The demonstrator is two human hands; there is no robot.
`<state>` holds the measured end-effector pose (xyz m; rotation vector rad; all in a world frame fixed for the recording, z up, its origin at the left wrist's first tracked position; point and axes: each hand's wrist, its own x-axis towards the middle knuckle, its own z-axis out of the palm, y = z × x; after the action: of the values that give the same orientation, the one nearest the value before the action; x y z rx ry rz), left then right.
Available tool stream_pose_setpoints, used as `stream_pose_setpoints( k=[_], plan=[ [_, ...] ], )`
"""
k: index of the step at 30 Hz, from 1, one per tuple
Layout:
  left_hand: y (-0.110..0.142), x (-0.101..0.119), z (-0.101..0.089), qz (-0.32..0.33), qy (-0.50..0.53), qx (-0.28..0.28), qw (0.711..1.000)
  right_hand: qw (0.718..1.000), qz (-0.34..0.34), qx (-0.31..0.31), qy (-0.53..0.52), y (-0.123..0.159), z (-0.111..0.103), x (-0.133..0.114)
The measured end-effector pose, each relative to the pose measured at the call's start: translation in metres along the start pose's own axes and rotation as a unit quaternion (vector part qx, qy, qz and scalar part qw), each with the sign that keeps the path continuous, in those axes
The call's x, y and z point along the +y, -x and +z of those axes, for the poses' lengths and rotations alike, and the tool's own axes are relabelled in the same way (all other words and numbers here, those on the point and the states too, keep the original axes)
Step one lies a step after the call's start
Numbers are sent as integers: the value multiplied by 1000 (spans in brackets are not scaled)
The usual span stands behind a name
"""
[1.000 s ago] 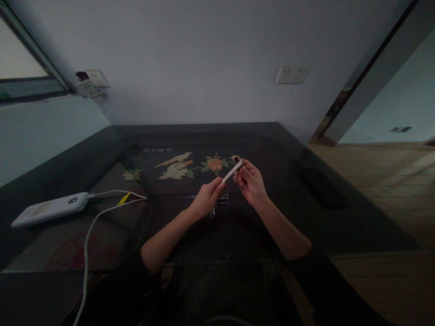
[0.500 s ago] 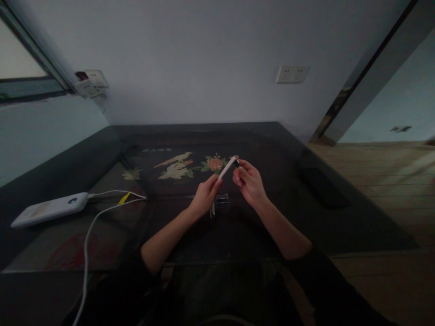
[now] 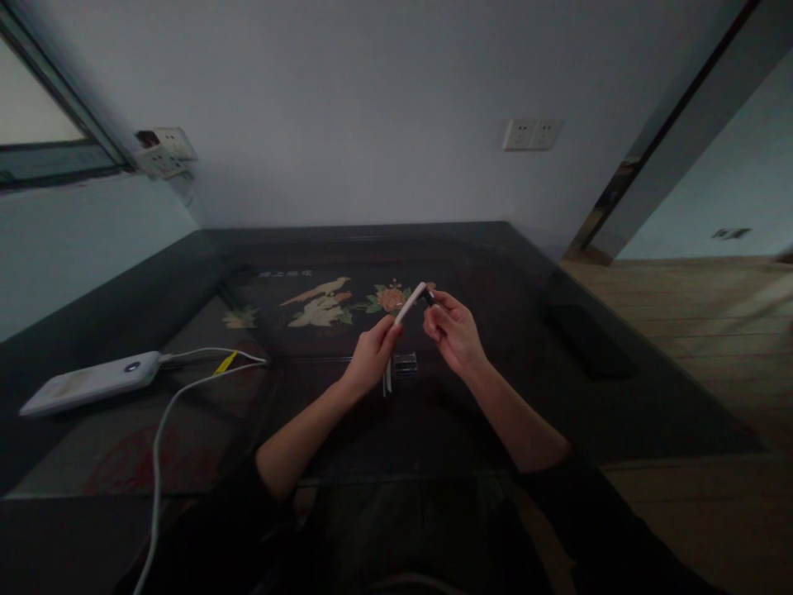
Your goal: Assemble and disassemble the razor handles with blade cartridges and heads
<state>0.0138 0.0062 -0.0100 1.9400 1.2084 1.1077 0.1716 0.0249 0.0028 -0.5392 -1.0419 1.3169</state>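
Observation:
In front of me, above the dark tabletop, my left hand (image 3: 373, 354) is closed around the lower end of a slim white stick-like object (image 3: 410, 303), which slants up to the right. My right hand (image 3: 455, 332) pinches a small black piece (image 3: 428, 296) against the stick's upper end. Whether the two parts are joined I cannot tell. Just below and between the hands, a small clear box (image 3: 405, 365) lies on the table, with thin white strips (image 3: 387, 378) beside it, partly hidden by my left hand.
A white power bank (image 3: 92, 383) with a white cable (image 3: 157, 446) and yellow tag (image 3: 225, 364) lies on the left. To the right is a flat black object (image 3: 588, 340). The glass-topped table (image 3: 496, 430) shows a bird-and-flower picture and meets the wall behind.
The white stick has shifted slightly left along with my left hand, and the black piece now angles down from its tip. My right hand is almost still.

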Motion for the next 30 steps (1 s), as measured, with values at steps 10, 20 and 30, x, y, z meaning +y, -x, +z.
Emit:
stream_pose_setpoints(
  k=[10, 20, 30],
  plan=[
    [1, 2, -1, 13, -4, -28, 1000, 1000, 0, 20, 3, 0, -1, -1],
    [6, 3, 5, 15, 1, -38, 999, 1000, -2, 23, 4, -1, -1, -1],
    [-2, -5, 0, 1, -6, -1, 1000, 1000, 3, 5, 0, 0, -3, 3]
  ],
)
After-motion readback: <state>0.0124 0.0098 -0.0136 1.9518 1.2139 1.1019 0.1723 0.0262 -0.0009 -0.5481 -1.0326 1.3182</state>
